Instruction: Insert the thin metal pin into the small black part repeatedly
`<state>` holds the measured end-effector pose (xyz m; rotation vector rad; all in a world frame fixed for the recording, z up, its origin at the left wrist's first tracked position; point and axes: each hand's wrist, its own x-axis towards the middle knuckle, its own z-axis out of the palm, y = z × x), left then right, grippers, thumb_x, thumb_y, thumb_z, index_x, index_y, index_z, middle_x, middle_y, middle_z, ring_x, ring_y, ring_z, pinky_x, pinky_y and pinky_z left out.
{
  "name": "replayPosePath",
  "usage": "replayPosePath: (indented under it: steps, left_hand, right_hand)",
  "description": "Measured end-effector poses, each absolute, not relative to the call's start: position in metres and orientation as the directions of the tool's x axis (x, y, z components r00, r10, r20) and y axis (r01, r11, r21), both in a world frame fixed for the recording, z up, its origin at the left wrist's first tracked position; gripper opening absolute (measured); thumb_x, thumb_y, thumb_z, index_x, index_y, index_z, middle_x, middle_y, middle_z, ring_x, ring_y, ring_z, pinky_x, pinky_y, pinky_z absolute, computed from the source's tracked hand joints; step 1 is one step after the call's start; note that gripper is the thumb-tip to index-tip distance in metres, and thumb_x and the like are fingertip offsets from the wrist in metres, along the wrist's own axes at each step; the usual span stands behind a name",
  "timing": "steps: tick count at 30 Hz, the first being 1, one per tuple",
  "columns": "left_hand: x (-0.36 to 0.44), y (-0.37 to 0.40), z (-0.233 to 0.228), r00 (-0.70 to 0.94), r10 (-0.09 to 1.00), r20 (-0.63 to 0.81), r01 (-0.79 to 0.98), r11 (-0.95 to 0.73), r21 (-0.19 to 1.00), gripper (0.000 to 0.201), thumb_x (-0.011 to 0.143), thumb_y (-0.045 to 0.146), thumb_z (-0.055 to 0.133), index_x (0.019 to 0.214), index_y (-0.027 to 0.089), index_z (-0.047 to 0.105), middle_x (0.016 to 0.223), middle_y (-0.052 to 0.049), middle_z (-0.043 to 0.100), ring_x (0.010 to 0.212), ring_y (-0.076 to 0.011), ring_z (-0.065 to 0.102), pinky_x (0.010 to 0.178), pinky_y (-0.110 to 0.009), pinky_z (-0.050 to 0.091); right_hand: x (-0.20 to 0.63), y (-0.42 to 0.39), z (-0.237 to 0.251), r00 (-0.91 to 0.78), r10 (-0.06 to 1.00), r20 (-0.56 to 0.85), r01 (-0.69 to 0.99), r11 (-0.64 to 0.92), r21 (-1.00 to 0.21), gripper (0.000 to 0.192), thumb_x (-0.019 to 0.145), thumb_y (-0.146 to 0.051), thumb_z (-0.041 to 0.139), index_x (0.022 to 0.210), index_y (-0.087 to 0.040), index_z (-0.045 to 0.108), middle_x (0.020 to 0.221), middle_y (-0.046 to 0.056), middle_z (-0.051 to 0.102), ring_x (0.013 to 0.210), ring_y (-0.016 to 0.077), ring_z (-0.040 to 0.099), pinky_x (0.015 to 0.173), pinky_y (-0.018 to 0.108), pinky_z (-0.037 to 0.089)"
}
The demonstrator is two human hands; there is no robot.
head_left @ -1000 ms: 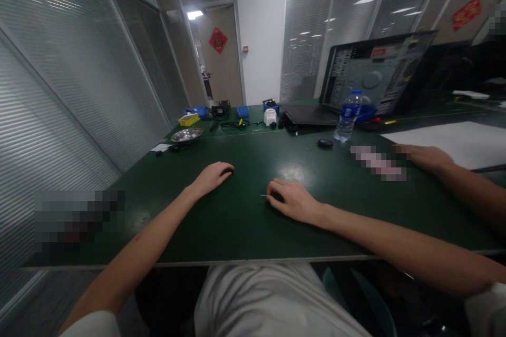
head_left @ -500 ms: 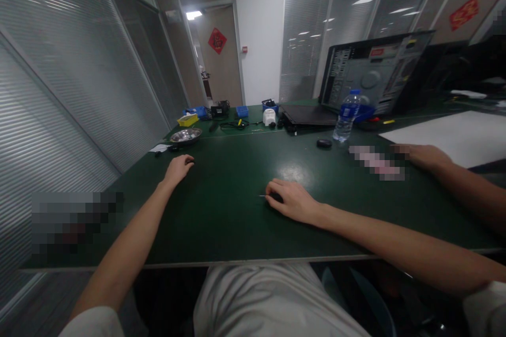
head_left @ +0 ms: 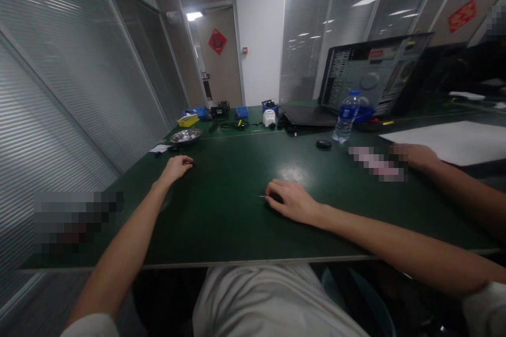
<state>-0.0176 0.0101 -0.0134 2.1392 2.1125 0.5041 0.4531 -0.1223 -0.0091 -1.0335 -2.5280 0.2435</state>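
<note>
My left hand is over the left part of the green table, its fingers closed on a small dark object too small to name. A shallow metal bowl sits just beyond that hand. Nearer the middle, my right hand rests on the tabletop with curled fingers. From between its thumb and fingertips a thin, pale, metal-looking rod points left; whatever else the palm holds is hidden.
A black computer mouse and a water bottle stand beyond my right hand. An open computer case, dark laptop and blue tray are farther back. Another person's hand lies at right by a white sheet.
My left hand has shifted very slightly, and more of the small dark object shows at its fingertips. My right hand stays in place. The other person's hand has moved a little left.
</note>
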Motion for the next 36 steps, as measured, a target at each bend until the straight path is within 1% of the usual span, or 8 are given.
replayPosePath:
  steps: [5, 10, 13, 16, 21, 25, 30, 36]
  left_hand:
    - [-0.022, 0.010, -0.017, -0.009, 0.972, 0.234, 0.958, -0.059, 0.281, 0.029, 0.088, 0.025, 0.067, 0.115, 0.021, 0.077, 0.121, -0.008, 0.074, 0.111, -0.0259, 0.068, 0.098, -0.032, 0.052]
    - [-0.022, 0.010, -0.019, 0.067, 0.962, 0.264, 0.969, -0.126, 0.213, 0.028, 0.090, 0.024, 0.061, 0.110, 0.020, 0.079, 0.119, -0.010, 0.073, 0.112, -0.0265, 0.067, 0.101, -0.035, 0.050]
    - [-0.018, 0.008, -0.017, 0.062, 0.963, 0.263, 0.971, -0.119, 0.208, 0.030, 0.090, 0.022, 0.060, 0.113, 0.019, 0.078, 0.120, -0.010, 0.073, 0.113, -0.0255, 0.067, 0.103, -0.034, 0.049]
    - [-0.015, 0.006, -0.015, 0.016, 0.967, 0.256, 0.971, -0.076, 0.225, 0.031, 0.089, 0.021, 0.061, 0.116, 0.019, 0.076, 0.117, -0.009, 0.074, 0.110, -0.0241, 0.068, 0.099, -0.032, 0.052]
    - [-0.015, 0.005, -0.011, -0.040, 0.970, 0.240, 0.977, -0.012, 0.212, 0.020, 0.088, 0.026, 0.065, 0.099, 0.020, 0.080, 0.107, -0.008, 0.077, 0.103, -0.0250, 0.070, 0.093, -0.031, 0.053]
    - [-0.013, 0.002, -0.008, -0.047, 0.966, 0.255, 0.985, 0.002, 0.172, 0.021, 0.088, 0.027, 0.065, 0.100, 0.020, 0.081, 0.110, -0.010, 0.077, 0.106, -0.0270, 0.069, 0.097, -0.032, 0.051]
    - [-0.005, -0.003, -0.006, -0.044, 0.967, 0.250, 0.993, 0.014, 0.121, 0.022, 0.089, 0.024, 0.064, 0.105, 0.019, 0.079, 0.106, -0.013, 0.077, 0.102, -0.0272, 0.071, 0.096, -0.035, 0.052]
    - [0.008, -0.005, -0.006, -0.044, 0.965, 0.258, 0.999, 0.035, 0.042, 0.019, 0.089, 0.020, 0.062, 0.098, 0.017, 0.078, 0.108, -0.017, 0.074, 0.103, -0.0316, 0.070, 0.091, -0.038, 0.054]
  right_hand:
    - [0.454, -0.122, -0.008, -0.656, 0.698, 0.287, 0.629, 0.715, -0.303, 0.011, 0.099, -0.030, 0.057, 0.104, -0.021, 0.062, 0.100, 0.002, 0.065, 0.081, 0.0158, 0.060, 0.071, 0.028, 0.038]
    - [0.453, -0.122, -0.007, -0.654, 0.701, 0.283, 0.630, 0.713, -0.309, 0.011, 0.099, -0.031, 0.057, 0.103, -0.021, 0.061, 0.100, 0.002, 0.065, 0.082, 0.0158, 0.060, 0.072, 0.028, 0.039]
    - [0.453, -0.123, -0.006, -0.656, 0.701, 0.279, 0.629, 0.713, -0.309, 0.011, 0.099, -0.030, 0.056, 0.103, -0.021, 0.062, 0.100, 0.003, 0.066, 0.082, 0.0162, 0.061, 0.073, 0.028, 0.040]
    - [0.452, -0.124, -0.004, -0.659, 0.701, 0.272, 0.628, 0.712, -0.315, 0.012, 0.100, -0.030, 0.056, 0.104, -0.021, 0.062, 0.101, 0.003, 0.066, 0.083, 0.0167, 0.061, 0.074, 0.029, 0.041]
    - [0.453, -0.124, -0.004, -0.656, 0.705, 0.268, 0.632, 0.708, -0.315, 0.012, 0.099, -0.030, 0.057, 0.104, -0.021, 0.062, 0.101, 0.003, 0.066, 0.082, 0.0165, 0.061, 0.074, 0.029, 0.041]
    - [0.452, -0.123, -0.005, -0.661, 0.698, 0.274, 0.627, 0.715, -0.309, 0.011, 0.099, -0.029, 0.057, 0.102, -0.020, 0.062, 0.100, 0.003, 0.066, 0.082, 0.0165, 0.061, 0.074, 0.029, 0.041]
    - [0.452, -0.123, -0.006, -0.661, 0.697, 0.278, 0.625, 0.716, -0.309, 0.011, 0.099, -0.029, 0.057, 0.104, -0.021, 0.062, 0.100, 0.003, 0.066, 0.082, 0.0161, 0.061, 0.073, 0.028, 0.040]
    - [0.453, -0.123, -0.006, -0.661, 0.697, 0.278, 0.626, 0.717, -0.308, 0.012, 0.099, -0.030, 0.057, 0.104, -0.020, 0.062, 0.100, 0.003, 0.066, 0.082, 0.0164, 0.061, 0.073, 0.029, 0.040]
